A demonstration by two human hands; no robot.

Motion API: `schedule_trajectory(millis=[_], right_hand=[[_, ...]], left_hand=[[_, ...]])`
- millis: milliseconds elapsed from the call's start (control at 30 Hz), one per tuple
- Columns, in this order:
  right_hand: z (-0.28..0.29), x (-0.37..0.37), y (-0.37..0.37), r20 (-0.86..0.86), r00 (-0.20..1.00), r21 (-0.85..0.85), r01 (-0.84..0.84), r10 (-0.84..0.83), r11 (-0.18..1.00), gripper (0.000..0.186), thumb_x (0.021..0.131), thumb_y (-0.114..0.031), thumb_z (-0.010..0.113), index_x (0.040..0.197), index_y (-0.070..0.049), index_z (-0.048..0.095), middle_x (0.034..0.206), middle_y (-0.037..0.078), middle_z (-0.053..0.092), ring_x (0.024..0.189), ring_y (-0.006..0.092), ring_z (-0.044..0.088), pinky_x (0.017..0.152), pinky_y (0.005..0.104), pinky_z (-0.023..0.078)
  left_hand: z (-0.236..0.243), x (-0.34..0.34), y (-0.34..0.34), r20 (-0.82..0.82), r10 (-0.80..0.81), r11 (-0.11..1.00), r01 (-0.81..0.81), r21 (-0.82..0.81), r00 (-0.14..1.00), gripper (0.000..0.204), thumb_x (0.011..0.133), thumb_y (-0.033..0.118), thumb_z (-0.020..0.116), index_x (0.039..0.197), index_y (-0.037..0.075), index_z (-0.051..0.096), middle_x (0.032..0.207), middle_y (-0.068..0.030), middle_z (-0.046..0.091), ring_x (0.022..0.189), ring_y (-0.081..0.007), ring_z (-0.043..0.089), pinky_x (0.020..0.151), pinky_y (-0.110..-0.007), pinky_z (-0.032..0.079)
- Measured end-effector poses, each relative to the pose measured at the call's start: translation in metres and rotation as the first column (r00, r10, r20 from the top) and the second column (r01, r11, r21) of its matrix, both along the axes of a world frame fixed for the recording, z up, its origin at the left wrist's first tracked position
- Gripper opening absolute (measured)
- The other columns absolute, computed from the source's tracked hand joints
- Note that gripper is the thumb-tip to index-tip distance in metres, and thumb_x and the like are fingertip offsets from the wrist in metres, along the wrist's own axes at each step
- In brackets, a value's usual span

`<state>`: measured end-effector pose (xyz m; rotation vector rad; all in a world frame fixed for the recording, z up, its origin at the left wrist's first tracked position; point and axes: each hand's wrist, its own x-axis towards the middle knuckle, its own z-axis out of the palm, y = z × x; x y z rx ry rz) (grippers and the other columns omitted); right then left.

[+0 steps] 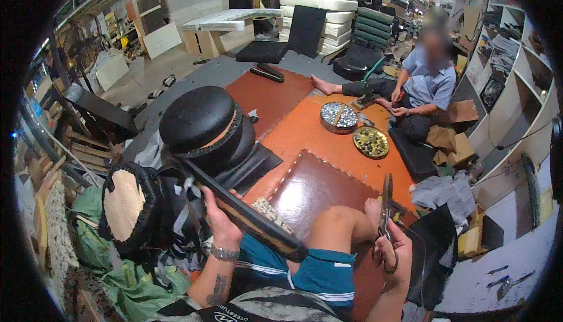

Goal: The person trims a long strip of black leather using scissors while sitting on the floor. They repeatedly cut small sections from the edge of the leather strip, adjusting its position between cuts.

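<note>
My left hand (223,219) holds a long black padded strip (243,207) with a wooden underside, angled down across my thighs. A small speckled foam piece (272,215) lies beside the strip. My right hand (396,247) grips large metal scissors (385,204), blades pointing up, to the right of my bent knee. Black padded round seats (196,122) are stacked ahead on the left. Nearer sits a black covered piece with a pale wooden face (123,204).
A co-worker (428,81) sits barefoot at the right, near two round tins of small metal parts (370,149). Also around are a brown padded board (302,172), white shelving (510,99), stacked white cushions (316,11), green cloth (135,292) and black scraps (437,234).
</note>
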<state>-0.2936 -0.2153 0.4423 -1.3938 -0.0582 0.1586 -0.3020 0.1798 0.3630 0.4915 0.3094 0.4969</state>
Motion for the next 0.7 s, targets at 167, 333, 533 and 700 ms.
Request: schedule_trajectory(millis=[167, 333, 533, 700], right_hand=[[-0.079, -0.013, 0.047, -0.264, 0.965, 0.251, 0.068, 0.001, 0.966, 0.045, 0.102, -0.017, 0.067, 0.145, -0.003, 0.058, 0.075, 0.000, 0.062, 0.053, 0.0082, 0.053, 0.046, 0.0237, 0.045], [-0.128, -0.026, 0.080, 0.014, 0.992, -0.042, -0.129, 0.129, 0.991, 0.068, 0.093, -0.008, 0.081, 0.154, 0.001, 0.051, 0.092, 0.000, 0.070, 0.073, 0.0041, 0.059, 0.061, 0.0216, 0.048], [-0.124, -0.017, 0.077, 0.065, 0.994, -0.022, -0.085, 0.086, 0.996, 0.067, 0.094, -0.012, 0.081, 0.152, 0.004, 0.052, 0.092, -0.001, 0.070, 0.077, 0.0049, 0.061, 0.068, 0.0220, 0.050], [-0.123, -0.019, 0.074, -0.023, 0.994, 0.035, -0.108, 0.109, 0.993, 0.065, 0.098, -0.015, 0.077, 0.154, 0.002, 0.050, 0.085, -0.001, 0.068, 0.064, 0.0044, 0.056, 0.055, 0.0208, 0.045]], left_hand=[[0.058, 0.028, 0.057, 0.560, -0.071, 0.958, 0.213, -0.191, 0.825, 0.068, 0.095, 0.066, 0.067, 0.113, 0.000, 0.070, 0.084, -0.0046, 0.059, 0.075, -0.0161, 0.060, 0.068, -0.030, 0.057], [0.045, 0.035, 0.068, 0.587, -0.023, 0.977, 0.144, -0.160, 0.809, 0.067, 0.089, 0.060, 0.078, 0.112, -0.002, 0.068, 0.083, -0.0032, 0.059, 0.075, -0.0152, 0.060, 0.066, -0.030, 0.057], [0.017, 0.030, 0.062, 0.501, 0.092, 0.907, 0.134, -0.399, 0.861, 0.052, 0.082, 0.035, 0.090, 0.101, -0.004, 0.062, 0.082, -0.0051, 0.061, 0.074, -0.0157, 0.063, 0.066, -0.029, 0.059], [0.011, 0.029, 0.072, 0.434, 0.057, 0.925, 0.116, -0.361, 0.899, 0.068, 0.087, 0.064, 0.078, 0.103, -0.002, 0.072, 0.081, -0.0068, 0.064, 0.075, -0.0185, 0.063, 0.069, -0.033, 0.059]])
